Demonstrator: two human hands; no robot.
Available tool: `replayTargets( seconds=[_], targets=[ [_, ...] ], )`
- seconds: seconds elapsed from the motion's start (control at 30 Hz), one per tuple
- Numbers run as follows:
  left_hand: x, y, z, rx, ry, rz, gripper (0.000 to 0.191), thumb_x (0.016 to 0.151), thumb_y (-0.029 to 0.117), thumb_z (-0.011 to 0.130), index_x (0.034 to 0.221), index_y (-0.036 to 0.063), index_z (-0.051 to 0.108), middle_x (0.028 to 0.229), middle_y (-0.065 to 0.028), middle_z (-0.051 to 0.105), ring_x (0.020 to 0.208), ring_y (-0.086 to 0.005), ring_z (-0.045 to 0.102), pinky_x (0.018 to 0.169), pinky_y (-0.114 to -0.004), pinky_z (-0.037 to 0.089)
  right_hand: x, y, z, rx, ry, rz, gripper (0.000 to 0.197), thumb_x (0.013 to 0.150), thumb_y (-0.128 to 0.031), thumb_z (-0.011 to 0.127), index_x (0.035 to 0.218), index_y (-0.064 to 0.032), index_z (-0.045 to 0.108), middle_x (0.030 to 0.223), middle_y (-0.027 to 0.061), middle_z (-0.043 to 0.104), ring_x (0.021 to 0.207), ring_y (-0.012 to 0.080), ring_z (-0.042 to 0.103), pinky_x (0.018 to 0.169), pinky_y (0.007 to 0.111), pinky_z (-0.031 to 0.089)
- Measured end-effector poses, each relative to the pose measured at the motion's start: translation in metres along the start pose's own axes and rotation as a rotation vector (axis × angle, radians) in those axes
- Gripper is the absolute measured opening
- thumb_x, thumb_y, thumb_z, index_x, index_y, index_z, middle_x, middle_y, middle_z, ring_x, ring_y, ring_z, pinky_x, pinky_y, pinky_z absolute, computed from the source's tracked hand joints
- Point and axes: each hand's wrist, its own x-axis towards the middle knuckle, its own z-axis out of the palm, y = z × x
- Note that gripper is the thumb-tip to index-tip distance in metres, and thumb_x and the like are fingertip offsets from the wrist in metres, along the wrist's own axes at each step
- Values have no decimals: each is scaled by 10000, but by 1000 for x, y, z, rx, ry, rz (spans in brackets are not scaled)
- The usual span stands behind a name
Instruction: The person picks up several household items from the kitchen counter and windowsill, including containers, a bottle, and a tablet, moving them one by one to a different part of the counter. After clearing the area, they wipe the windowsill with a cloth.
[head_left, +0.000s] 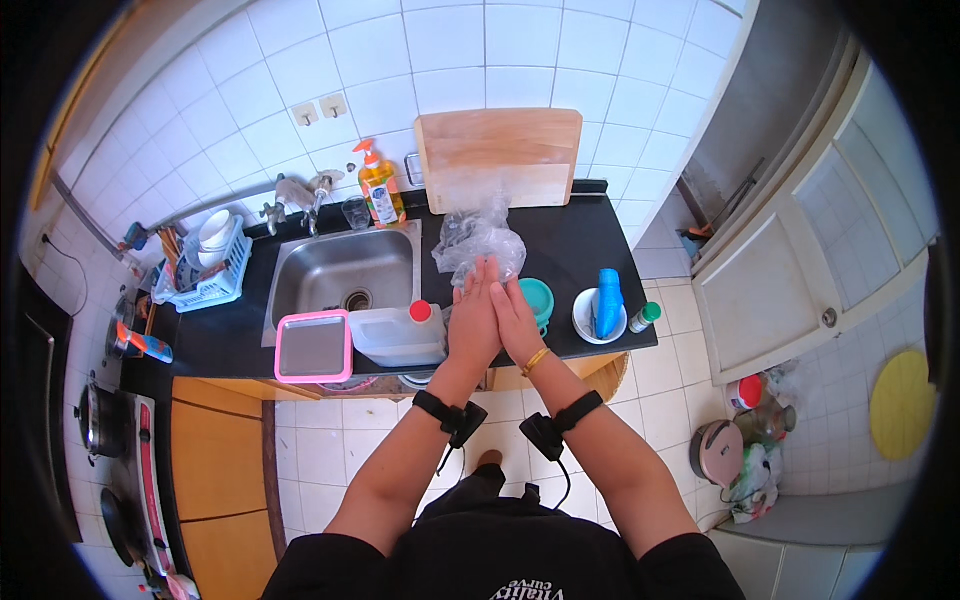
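My left hand (475, 319) and my right hand (517, 319) are pressed palm to palm in front of me, fingers extended towards the wall. Nothing shows between them. Just beyond the fingertips lies a crumpled clear plastic bag (484, 244) on the black countertop (577, 240). To the left of the hands lies a translucent plastic jug (390, 337) with a red cap, beside a pink-rimmed container (313, 347). A teal round container (537, 300) stands close on the right, partly hidden by my right hand.
A wooden cutting board (499, 157) leans on the tiled wall. A steel sink (345, 262), soap bottle (380, 187) and dish rack (214, 274) are leftward. At right are a white bowl (585, 330) holding a blue bottle (609, 300), and a green-capped jar (643, 318).
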Motion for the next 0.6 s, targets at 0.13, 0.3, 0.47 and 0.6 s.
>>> replayTargets(
  seconds=[0.13,0.3,0.47,0.6],
  targets=[
    [9,-21,7,-11,-157,-166,910,1282,372,664,2042,47,282,2075,-298,402,1861,-553,484,1456,-773,442,18,18,8,38,92,69,1111,1357,-480,672,2008,149,28,1759,254,732,1603,281,704,1340,381,553],
    [7,-44,40,-61,-255,-238,946,1275,359,686,2022,-21,248,2062,-333,400,1857,-542,494,1411,-782,510,26,41,-4,-15,142,147,1164,1337,-452,724,1997,162,-13,1602,206,816,1435,217,773,1215,348,628],
    [-3,-88,74,-66,-221,-208,987,1259,340,727,2022,-37,226,2052,-346,408,1854,-535,504,1421,-759,516,19,23,10,108,166,193,1066,1337,-397,721,2011,136,91,1554,175,825,1363,175,774,1172,334,640],
    [0,-68,74,-35,-286,-129,965,1264,334,721,2021,-33,248,2062,-340,392,1878,-522,472,1457,-736,478,7,29,-9,-147,213,186,957,1344,-380,710,2018,96,225,1640,190,819,1454,191,773,1239,349,621]
  ],
)
